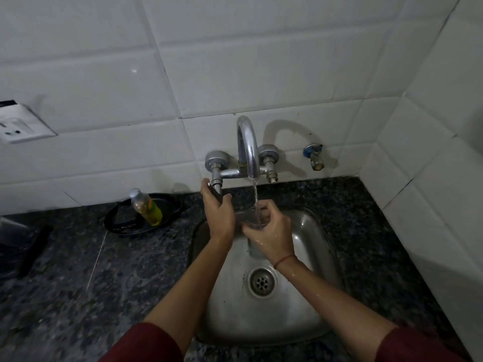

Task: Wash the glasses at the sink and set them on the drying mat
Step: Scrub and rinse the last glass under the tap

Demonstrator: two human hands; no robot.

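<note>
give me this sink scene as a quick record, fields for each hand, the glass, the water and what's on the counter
left hand: fingers curled round the tap handle
right hand: holds the glass over the sink
glass: clear, mouth up under the tap
water: running from the tap into the glass
counter: bottle in a black dish, left of the sink
drain: uncovered

steel sink (308, 304), clear glass (257, 218), glossy tiles (235, 61)
</note>
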